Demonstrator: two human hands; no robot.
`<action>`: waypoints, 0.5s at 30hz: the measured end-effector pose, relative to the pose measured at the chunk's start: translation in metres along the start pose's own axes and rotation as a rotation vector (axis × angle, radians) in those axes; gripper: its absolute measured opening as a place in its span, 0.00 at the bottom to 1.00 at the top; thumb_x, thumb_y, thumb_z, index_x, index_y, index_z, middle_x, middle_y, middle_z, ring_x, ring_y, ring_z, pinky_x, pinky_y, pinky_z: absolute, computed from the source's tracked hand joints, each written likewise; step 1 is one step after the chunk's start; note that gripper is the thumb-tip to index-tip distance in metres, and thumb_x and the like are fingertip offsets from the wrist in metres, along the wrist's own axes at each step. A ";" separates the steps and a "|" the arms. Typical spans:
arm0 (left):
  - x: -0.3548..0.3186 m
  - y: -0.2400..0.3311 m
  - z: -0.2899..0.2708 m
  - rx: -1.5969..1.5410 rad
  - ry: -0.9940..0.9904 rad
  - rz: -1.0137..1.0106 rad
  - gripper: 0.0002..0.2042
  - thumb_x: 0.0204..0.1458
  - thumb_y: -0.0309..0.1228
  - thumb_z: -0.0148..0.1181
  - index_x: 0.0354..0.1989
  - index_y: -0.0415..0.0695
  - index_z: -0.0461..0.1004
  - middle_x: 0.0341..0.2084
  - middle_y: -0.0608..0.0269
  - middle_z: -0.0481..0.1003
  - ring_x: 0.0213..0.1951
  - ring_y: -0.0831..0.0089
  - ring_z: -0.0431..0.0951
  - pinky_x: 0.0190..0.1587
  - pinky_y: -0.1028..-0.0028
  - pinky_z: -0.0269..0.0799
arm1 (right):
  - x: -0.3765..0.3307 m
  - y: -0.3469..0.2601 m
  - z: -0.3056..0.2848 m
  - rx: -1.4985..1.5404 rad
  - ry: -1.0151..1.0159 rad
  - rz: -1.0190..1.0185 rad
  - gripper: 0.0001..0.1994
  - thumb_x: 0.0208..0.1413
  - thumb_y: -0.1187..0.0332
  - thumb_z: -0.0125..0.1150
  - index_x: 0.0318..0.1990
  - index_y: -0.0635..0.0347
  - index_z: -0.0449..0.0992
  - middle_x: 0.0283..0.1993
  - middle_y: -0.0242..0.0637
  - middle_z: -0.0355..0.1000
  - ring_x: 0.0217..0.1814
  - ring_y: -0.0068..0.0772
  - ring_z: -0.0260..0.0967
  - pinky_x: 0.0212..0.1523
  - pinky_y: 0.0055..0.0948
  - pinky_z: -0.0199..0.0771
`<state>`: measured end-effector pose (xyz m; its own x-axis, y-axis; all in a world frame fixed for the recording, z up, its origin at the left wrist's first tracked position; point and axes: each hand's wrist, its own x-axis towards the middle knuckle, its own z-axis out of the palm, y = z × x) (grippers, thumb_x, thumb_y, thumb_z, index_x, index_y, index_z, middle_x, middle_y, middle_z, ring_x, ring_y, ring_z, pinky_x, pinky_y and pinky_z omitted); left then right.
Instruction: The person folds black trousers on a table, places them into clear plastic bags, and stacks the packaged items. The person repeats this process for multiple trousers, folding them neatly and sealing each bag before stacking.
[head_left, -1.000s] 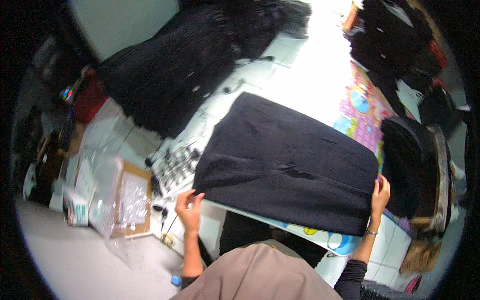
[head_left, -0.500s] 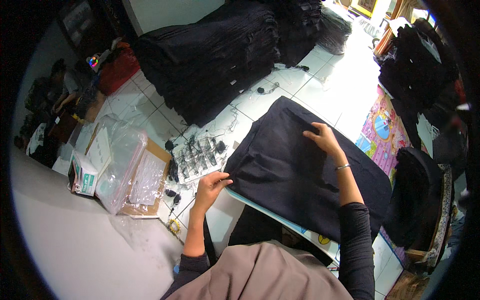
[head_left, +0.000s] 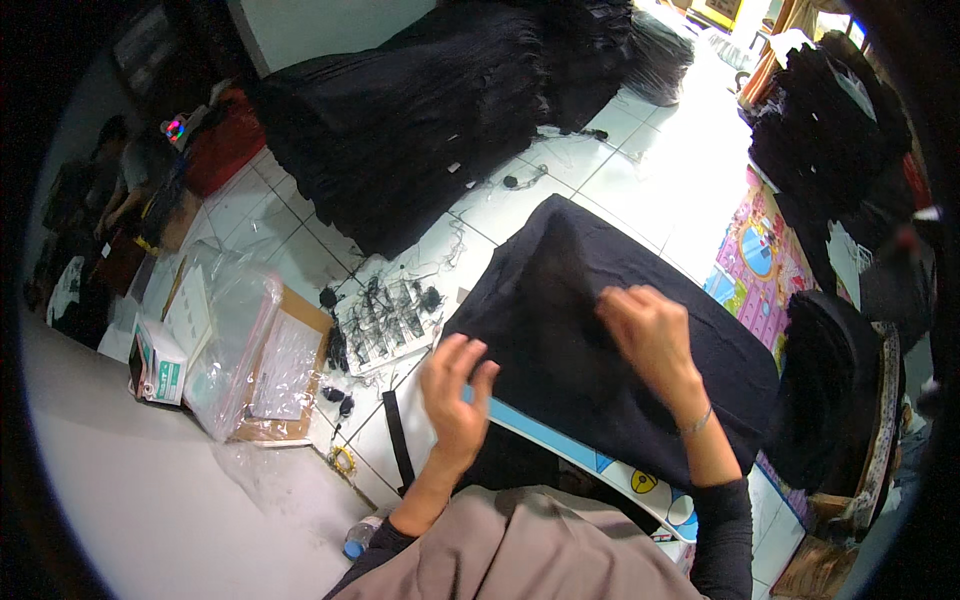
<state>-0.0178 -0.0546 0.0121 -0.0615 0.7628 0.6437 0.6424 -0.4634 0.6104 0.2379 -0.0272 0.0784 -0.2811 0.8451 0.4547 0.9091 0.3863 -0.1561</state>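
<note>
Black cloth [head_left: 660,370] lies over a small low table [head_left: 560,442] in front of me, whose blue and white near edge shows. My right hand [head_left: 650,345] is above the middle of the cloth, slightly blurred, its fingers curled in and closed on what looks like a raised fold of it. Beside the cloth's left near corner, my left hand [head_left: 456,405] is open, fingers apart, with nothing in it.
A large pile of black fabric [head_left: 400,120] lies at the far left. Thread-covered white tray [head_left: 385,325], cardboard with clear plastic [head_left: 290,370] and small box [head_left: 160,370] are on the left. More black fabric [head_left: 825,390] and colourful mat [head_left: 755,250] are right. A person [head_left: 125,185] sits far left.
My left hand has let go of the cloth's corner and opened. My right hand has come nearer and curled its fingers. The cloth's near edge has shifted away, baring more of the table's edge.
</note>
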 end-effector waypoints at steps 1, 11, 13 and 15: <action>-0.007 0.013 0.004 -0.093 -0.016 0.121 0.12 0.53 0.32 0.63 0.45 0.44 0.77 0.47 0.53 0.74 0.50 0.58 0.74 0.53 0.62 0.69 | -0.010 -0.018 -0.004 0.060 -0.089 0.022 0.05 0.54 0.66 0.61 0.35 0.55 0.74 0.28 0.37 0.72 0.32 0.40 0.74 0.31 0.36 0.75; 0.010 -0.041 0.063 0.342 -0.467 0.012 0.26 0.59 0.29 0.46 0.66 0.32 0.56 0.67 0.44 0.54 0.69 0.51 0.52 0.69 0.53 0.43 | -0.152 -0.011 0.022 -0.039 -0.309 0.331 0.36 0.58 0.45 0.49 0.70 0.54 0.54 0.74 0.37 0.50 0.77 0.40 0.40 0.74 0.51 0.28; 0.005 -0.063 0.048 0.267 -0.283 -0.017 0.25 0.58 0.25 0.47 0.65 0.33 0.56 0.67 0.42 0.53 0.69 0.51 0.50 0.70 0.58 0.44 | -0.204 0.020 0.007 -0.152 -0.239 0.550 0.35 0.61 0.47 0.47 0.70 0.56 0.54 0.74 0.38 0.48 0.78 0.41 0.38 0.74 0.51 0.28; -0.001 -0.076 0.027 0.235 -0.149 -0.097 0.21 0.53 0.25 0.59 0.56 0.34 0.66 0.53 0.46 0.68 0.57 0.49 0.66 0.62 0.57 0.58 | -0.254 0.057 -0.011 -0.300 -0.140 0.823 0.32 0.64 0.49 0.43 0.70 0.57 0.52 0.75 0.42 0.46 0.78 0.45 0.36 0.73 0.52 0.29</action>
<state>-0.0459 -0.0076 -0.0475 -0.0293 0.8645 0.5019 0.7993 -0.2812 0.5311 0.3646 -0.2235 -0.0362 0.4798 0.8576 0.1852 0.8767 -0.4600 -0.1409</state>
